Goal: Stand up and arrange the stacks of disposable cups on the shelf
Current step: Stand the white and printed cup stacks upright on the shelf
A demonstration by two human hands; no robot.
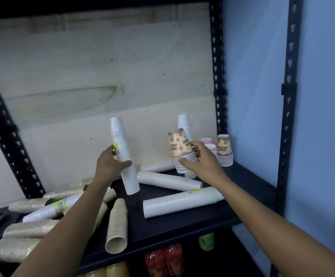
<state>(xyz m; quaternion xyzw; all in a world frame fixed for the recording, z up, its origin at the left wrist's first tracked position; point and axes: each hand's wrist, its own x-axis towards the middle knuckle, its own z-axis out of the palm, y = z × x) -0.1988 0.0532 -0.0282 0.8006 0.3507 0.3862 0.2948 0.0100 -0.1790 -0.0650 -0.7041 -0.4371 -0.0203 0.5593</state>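
Observation:
My left hand (110, 163) grips a tall white cup stack (123, 154), held nearly upright, leaning slightly left, its base at the dark shelf (182, 222). My right hand (199, 159) holds a short patterned cup stack (180, 149) upside down above the shelf. Upright at the back right stand a matching patterned stack (224, 150), a white stack (184, 123) and small pink dotted cups (207, 141). Several white stacks (182, 201) and beige stacks (117, 224) lie on their sides across the shelf.
Black perforated shelf posts (217, 76) stand at the right and left. A plywood back panel (102, 76) closes the rear, and a blue wall (322, 116) is on the right. Bottles of coloured drink (164, 260) sit on the shelf below.

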